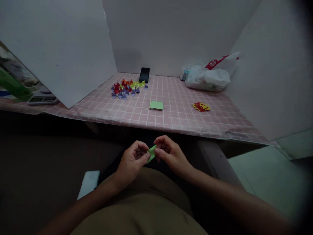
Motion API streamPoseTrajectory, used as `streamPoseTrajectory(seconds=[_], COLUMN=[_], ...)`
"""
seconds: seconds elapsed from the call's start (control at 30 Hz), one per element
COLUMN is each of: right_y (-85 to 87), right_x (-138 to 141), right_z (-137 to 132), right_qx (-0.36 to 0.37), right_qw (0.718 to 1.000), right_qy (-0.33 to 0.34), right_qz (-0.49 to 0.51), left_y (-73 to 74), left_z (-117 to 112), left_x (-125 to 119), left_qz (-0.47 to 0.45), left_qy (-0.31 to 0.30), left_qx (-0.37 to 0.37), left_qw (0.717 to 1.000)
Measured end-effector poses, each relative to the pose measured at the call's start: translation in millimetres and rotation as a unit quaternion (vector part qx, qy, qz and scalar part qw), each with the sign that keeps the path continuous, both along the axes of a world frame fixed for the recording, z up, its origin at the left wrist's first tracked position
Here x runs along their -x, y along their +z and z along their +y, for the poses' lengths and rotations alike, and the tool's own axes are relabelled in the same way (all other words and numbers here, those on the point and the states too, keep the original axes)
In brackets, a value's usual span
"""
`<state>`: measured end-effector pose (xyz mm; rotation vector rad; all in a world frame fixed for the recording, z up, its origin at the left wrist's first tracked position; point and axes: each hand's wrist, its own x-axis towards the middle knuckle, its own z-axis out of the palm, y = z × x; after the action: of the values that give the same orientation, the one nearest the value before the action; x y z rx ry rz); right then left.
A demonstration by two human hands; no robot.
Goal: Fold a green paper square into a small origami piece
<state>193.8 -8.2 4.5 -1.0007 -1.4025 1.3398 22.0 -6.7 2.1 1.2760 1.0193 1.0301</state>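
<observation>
Above my lap, in front of the table edge, a small piece of folded green paper (151, 154) is held between both hands. My left hand (134, 160) pinches its lower left side between thumb and fingers. At its upper right corner, the thumb and fingers of my right hand (172, 156) close on the paper. Part of the paper is hidden behind the fingertips. On the table beyond lies a stack of square green paper (156, 105). Farther back on the left is a cluster of small folded paper pieces (125, 88) in red, orange, yellow and purple.
A black phone (144, 75) lies at the back of the pink checked table (176, 114). White plastic bags (207, 78) and red and yellow cut-out shapes (201, 106) are on the right. White panels (61, 42) border the table. A white device (89, 183) lies by my left side.
</observation>
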Motion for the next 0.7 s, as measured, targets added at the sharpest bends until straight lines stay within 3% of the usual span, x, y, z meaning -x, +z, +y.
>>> streamPoseTrajectory(seconds=[0.1, 0.33, 0.6, 0.7], right_y=[-0.4, -0.5, -3.7, -5.0], right_x=[0.0, 1.4, 1.4, 1.6], right_z=[2.2, -0.9, 1.7, 2.4], right_qx=[0.038, 0.018, 0.126, 0.122], right_qw=[0.999, 0.997, 0.991, 0.991], right_qy=[0.017, -0.040, -0.020, -0.023], right_qz=[-0.022, -0.058, 0.051, 0.053], left_y=[0.3, -5.9, -4.5, -4.1], left_z=[-0.6, -0.3, 3.5, 4.9], left_x=[-1.3, -5.1, 0.0, 1.0], left_qz=[-0.002, -0.024, -0.042, -0.048], left_qy=[-0.019, -0.042, -0.043, -0.045], left_qx=[0.011, 0.043, 0.063, 0.073], left_qw=[1.000, 0.998, 0.996, 0.995])
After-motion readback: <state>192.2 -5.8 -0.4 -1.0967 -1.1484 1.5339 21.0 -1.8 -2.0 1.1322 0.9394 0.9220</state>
